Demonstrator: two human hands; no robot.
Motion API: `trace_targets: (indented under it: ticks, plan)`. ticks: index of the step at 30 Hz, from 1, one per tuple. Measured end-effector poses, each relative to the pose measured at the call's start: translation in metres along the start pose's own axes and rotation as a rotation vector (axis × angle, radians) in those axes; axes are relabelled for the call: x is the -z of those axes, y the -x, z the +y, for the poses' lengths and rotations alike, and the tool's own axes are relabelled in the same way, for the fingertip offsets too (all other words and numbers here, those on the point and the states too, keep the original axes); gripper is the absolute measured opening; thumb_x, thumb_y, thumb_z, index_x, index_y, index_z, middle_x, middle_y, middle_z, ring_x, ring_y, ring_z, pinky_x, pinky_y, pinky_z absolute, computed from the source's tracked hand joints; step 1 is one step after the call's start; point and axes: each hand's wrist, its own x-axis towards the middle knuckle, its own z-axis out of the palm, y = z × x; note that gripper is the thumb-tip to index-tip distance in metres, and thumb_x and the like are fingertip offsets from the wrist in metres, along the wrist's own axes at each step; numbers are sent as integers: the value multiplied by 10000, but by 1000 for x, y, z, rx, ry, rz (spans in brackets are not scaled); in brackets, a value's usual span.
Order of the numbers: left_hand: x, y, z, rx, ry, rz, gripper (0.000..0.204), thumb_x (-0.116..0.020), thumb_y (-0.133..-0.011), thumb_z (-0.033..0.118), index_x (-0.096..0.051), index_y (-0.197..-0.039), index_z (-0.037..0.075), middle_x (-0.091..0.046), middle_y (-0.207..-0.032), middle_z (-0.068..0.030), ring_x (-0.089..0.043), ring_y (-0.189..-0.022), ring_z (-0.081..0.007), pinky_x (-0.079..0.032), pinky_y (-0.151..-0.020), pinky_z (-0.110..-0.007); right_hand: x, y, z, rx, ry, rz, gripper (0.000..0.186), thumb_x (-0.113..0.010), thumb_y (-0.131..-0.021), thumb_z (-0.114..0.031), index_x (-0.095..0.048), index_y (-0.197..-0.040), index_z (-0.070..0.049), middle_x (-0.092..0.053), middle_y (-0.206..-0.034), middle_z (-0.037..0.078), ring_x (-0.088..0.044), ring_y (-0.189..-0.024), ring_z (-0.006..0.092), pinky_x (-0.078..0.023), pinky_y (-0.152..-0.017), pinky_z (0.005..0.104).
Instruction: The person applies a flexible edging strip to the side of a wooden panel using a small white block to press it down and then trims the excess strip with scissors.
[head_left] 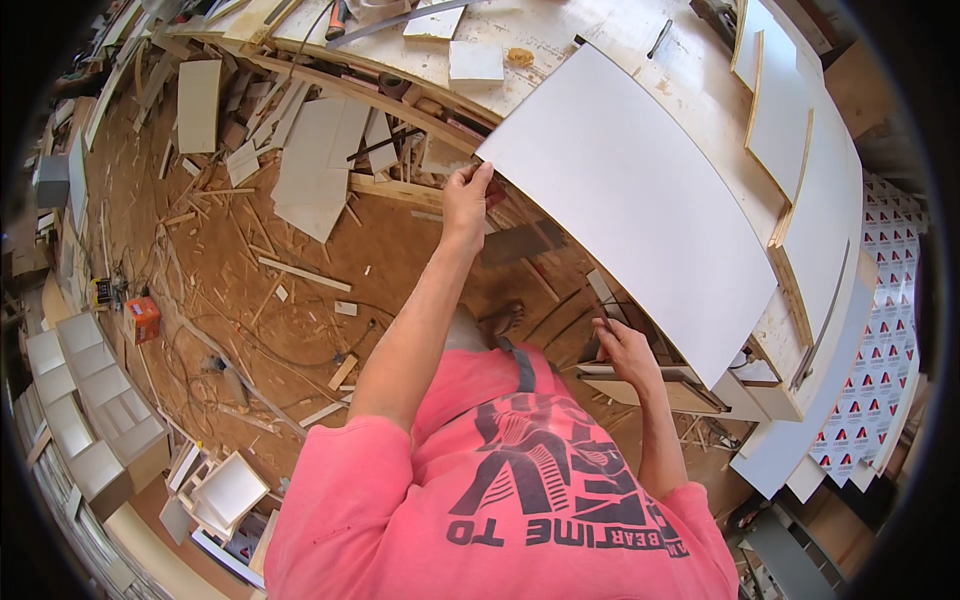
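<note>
A large white panel (630, 190) lies on the workbench (560, 85), its near edge jutting out toward me. My left hand (466, 203) is closed at the panel's near left corner, thumb and fingers pinching the edge there. Lower and to the right, my right hand (628, 352) is held just off the panel's near edge with its fingers closed. A thin dark bit shows at those fingertips, too small to name. The underside of the panel is hidden.
Further white boards (790, 130) are stacked on the bench at the right. A screwdriver-like handle (337, 18) and small offcuts (476, 61) lie at the back. Wood scraps (305, 273) and cables litter the floor. White box units (95, 395) stand at the left.
</note>
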Motion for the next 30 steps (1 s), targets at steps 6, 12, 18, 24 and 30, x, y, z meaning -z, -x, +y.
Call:
trace_targets:
  ticks: [6, 12, 18, 24, 30]
  plan:
    - [-4, -4, -3, -2, -28, 16, 163, -592, -941, 178, -530, -1012, 46, -582, -881, -35, -570, -780, -131, -542, -747, -319, 6, -6, -1, -59, -25, 1, 372, -501, -963, -285, -599, -1186, -4, -630, -676, 114, -627, -654, 192, -478, -642, 323]
    - [-5, -10, -9, -91, 25, 43, 196, -613, -924, 151, -530, -1004, -8, -592, -877, -51, -584, -740, -123, -539, -676, -292, 6, -16, -7, -120, -17, 1, 363, -505, -956, -309, -612, -1126, -7, -629, -671, 112, -608, -612, 193, -472, -612, 331]
    - [-13, -5, -8, -128, 45, 89, 214, -615, -920, 139, -518, -1027, -19, -591, -897, -55, -587, -755, -124, -539, -680, -283, 2, -23, 3, -159, 2, 56, 350, -504, -948, -321, -607, -1009, 8, -644, -704, 129, -627, -601, 208, -474, -599, 340]
    - [-11, -9, -10, -137, 33, 93, 236, -626, -910, 141, -521, -1028, -34, -587, -909, -57, -572, -756, -111, -515, -678, -264, 7, -12, 44, -135, 35, 41, 349, -502, -977, -265, -577, -1167, 18, -638, -775, 81, -567, -582, 123, -478, -588, 259]
    - [-10, -12, -15, -145, 16, 87, 247, -637, -902, 142, -528, -1027, -42, -581, -912, -49, -532, -792, -94, -461, -716, -236, 9, 7, 32, -210, -90, 44, 358, -482, -967, -280, -598, -1185, -21, -650, -740, 79, -587, -574, 142, -461, -563, 290]
